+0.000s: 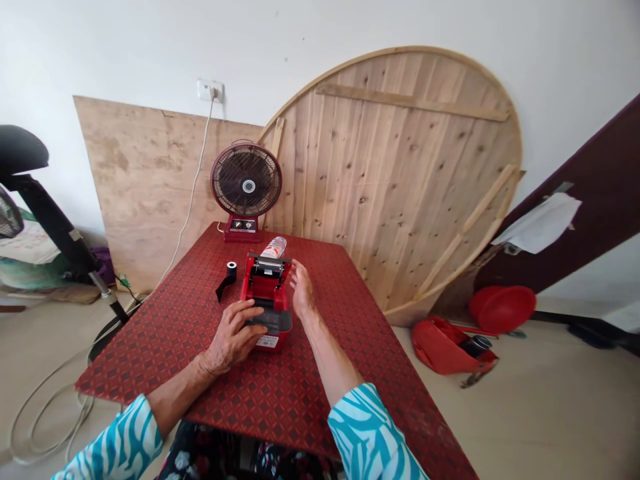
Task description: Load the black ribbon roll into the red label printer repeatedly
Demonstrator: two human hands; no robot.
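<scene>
A red and black machine that looks like a label printer (268,292) stands on the table with its inside uncovered. My left hand (234,337) lies over its near left corner, fingers stretched across the dark grey cover. At the machine's far right edge is my right hand (303,291), its fingers extended upward by the raised black part; whether they touch it I cannot tell. A small roll of black ribbon (231,272), its tail unwound, is on the table to the left. Behind the machine lies a clear plastic bottle (275,247) with a red and white label.
The red patterned table (320,393) carries a dark red fan (247,183) at its far end. A round wooden tabletop (395,173) leans against the wall. A white cable (193,193) hangs left. Red basins (503,308) and a red bag (443,347) are on the floor right.
</scene>
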